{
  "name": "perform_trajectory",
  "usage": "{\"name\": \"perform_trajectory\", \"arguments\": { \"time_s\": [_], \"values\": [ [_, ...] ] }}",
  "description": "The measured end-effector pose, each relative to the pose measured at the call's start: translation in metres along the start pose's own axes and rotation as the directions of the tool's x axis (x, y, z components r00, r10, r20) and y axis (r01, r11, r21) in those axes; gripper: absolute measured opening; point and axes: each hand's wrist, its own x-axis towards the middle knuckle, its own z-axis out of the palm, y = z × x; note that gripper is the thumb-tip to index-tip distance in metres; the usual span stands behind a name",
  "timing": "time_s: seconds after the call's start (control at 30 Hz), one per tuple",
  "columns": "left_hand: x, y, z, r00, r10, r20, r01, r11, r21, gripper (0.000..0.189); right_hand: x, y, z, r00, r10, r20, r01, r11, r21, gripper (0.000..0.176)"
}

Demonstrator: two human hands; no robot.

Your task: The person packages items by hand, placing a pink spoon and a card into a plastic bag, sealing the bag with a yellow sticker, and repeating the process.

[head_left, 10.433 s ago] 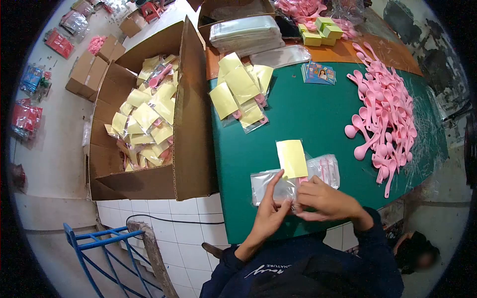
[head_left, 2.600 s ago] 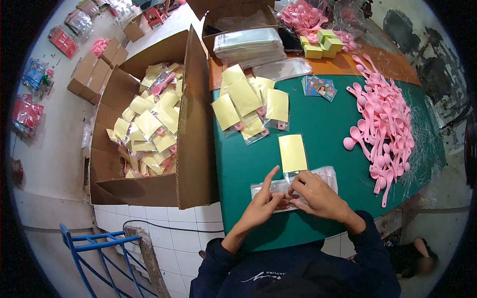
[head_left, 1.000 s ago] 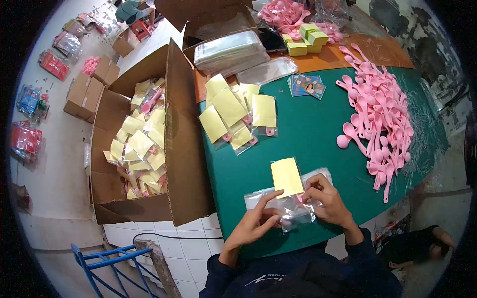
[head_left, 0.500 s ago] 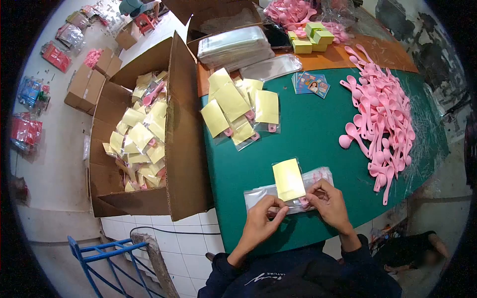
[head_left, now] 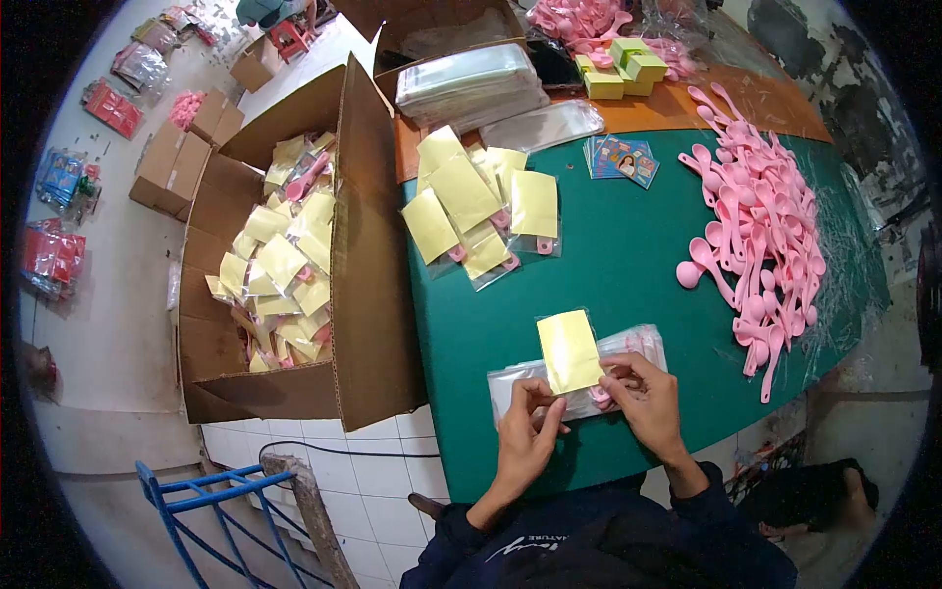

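A clear plastic bag with a yellow card (head_left: 570, 351) inside lies over a pile of flat clear bags (head_left: 636, 344) at the table's near edge. A bit of a pink spoon (head_left: 599, 397) shows at its lower end. My left hand (head_left: 530, 432) pinches the bag's lower left corner between thumb and fingers. At the lower right corner, beside the spoon handle, my right hand (head_left: 643, 404) grips the bag with its fingers bent. Farther up the table lie several packed bags with yellow cards (head_left: 466, 196), pink handle ends showing below the cards.
To the left, a big cardboard box (head_left: 378, 265) holds many packed bags. Loose pink spoons (head_left: 756, 236) are heaped at right. Printed cards (head_left: 623, 160), stacked clear sleeves (head_left: 471, 83) and yellow card blocks (head_left: 623, 71) lie at the back. A blue metal frame (head_left: 221, 496) stands lower left.
My left hand's fingers have moved slightly upward along the bag's lower corner. My right hand's fingers have shifted a little at the other corner. The whole view has shifted slightly.
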Motion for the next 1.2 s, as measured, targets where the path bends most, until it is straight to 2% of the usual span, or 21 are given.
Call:
{"name": "perform_trajectory", "arguments": {
  "time_s": [0.1, 0.2, 0.3, 0.37, 0.4, 0.43, 0.5, 0.53, 0.6, 0.63, 0.73, 0.77, 0.87, 0.97, 1.07, 1.17, 1.2],
  "values": [
    [0.001, 0.002, -0.005, 0.997, -0.019, 0.076, 0.011, 0.995, 0.102, 0.026, 0.000, -0.005, -0.001, 0.991, -0.132, 0.014, 0.132, 0.974, -0.182, 0.027],
    [0.004, 0.011, -0.008, 0.993, 0.059, 0.105, -0.077, 0.981, 0.180, 0.039, 0.003, -0.020, -0.010, 0.986, -0.139, 0.092, 0.164, 0.911, -0.378, 0.030],
    [0.019, 0.025, -0.019, 0.966, 0.147, 0.215, -0.213, 0.920, 0.330, 0.047, 0.021, -0.027, -0.038, 0.943, -0.307, 0.128, 0.324, 0.765, -0.557, 0.028],
    [0.040, 0.052, -0.025, 0.959, 0.200, 0.200, -0.257, 0.910, 0.326, 0.047, 0.043, -0.031, -0.064, 0.926, -0.376, -0.013, 0.255, 0.653, -0.713, 0.031],
    [0.052, 0.064, -0.026, 0.955, 0.225, 0.194, -0.279, 0.904, 0.322, 0.048, 0.058, -0.024, -0.082, 0.883, -0.465, -0.065, 0.211, 0.516, -0.830, 0.031],
    [0.068, 0.068, -0.025, 0.914, 0.384, 0.134, -0.400, 0.788, 0.467, 0.046, 0.069, -0.014, -0.098, 0.824, -0.559, -0.098, 0.142, 0.370, -0.918, 0.032],
    [0.095, 0.067, -0.028, 0.732, 0.676, 0.084, -0.504, 0.456, 0.733, 0.042, 0.075, -0.005, -0.117, 0.851, -0.504, -0.149, 0.014, 0.304, -0.953, 0.033],
    [0.096, 0.064, -0.026, 0.771, 0.614, 0.169, -0.532, 0.474, 0.701, 0.040, 0.077, -0.002, -0.123, 0.859, -0.480, -0.179, -0.051, 0.267, -0.962, 0.033],
    [0.092, 0.053, -0.013, 0.808, 0.473, 0.350, -0.577, 0.521, 0.629, 0.035, 0.076, 0.006, -0.129, 0.848, -0.500, -0.176, -0.015, 0.309, -0.951, 0.031],
    [0.084, 0.043, -0.003, 0.821, 0.349, 0.452, -0.565, 0.613, 0.553, 0.029, 0.075, 0.012, -0.132, 0.842, -0.513, -0.167, 0.021, 0.340, -0.940, 0.031],
    [0.075, 0.019, 0.016, 0.796, 0.276, 0.538, -0.600, 0.473, 0.645, 0.029, 0.073, 0.017, -0.144, 0.848, -0.508, -0.147, 0.081, 0.398, -0.914, 0.024],
    [0.078, 0.014, 0.016, 0.776, 0.346, 0.527, -0.629, 0.480, 0.611, 0.028, 0.072, 0.016, -0.146, 0.853, -0.502, -0.144, 0.091, 0.415, -0.905, 0.021],
    [0.086, 0.011, 0.015, 0.781, 0.345, 0.521, -0.619, 0.545, 0.566, 0.025, 0.069, -0.002, -0.134, 0.834, -0.509, -0.214, 0.061, 0.471, -0.880, 0.015],
    [0.087, 0.009, 0.015, 0.816, 0.335, 0.472, -0.559, 0.665, 0.495, 0.018, 0.064, -0.017, -0.118, 0.778, -0.560, -0.285, 0.141, 0.598, -0.789, 0.015],
    [0.086, 0.011, 0.014, 0.777, 0.396, 0.490, -0.618, 0.627, 0.474, 0.014, 0.054, -0.025, -0.104, 0.754, -0.618, -0.222, 0.251, 0.583, -0.772, 0.018],
    [0.089, 0.011, 0.009, 0.732, 0.444, 0.517, -0.674, 0.584, 0.452, 0.015, 0.033, -0.040, -0.091, 0.934, -0.344, -0.094, 0.254, 0.827, -0.502, 0.021],
    [0.088, 0.014, 0.008, 0.743, 0.429, 0.514, -0.656, 0.619, 0.432, 0.014, 0.028, -0.045, -0.087, 0.937, -0.347, -0.032, 0.287, 0.822, -0.492, 0.023]
  ]
}}
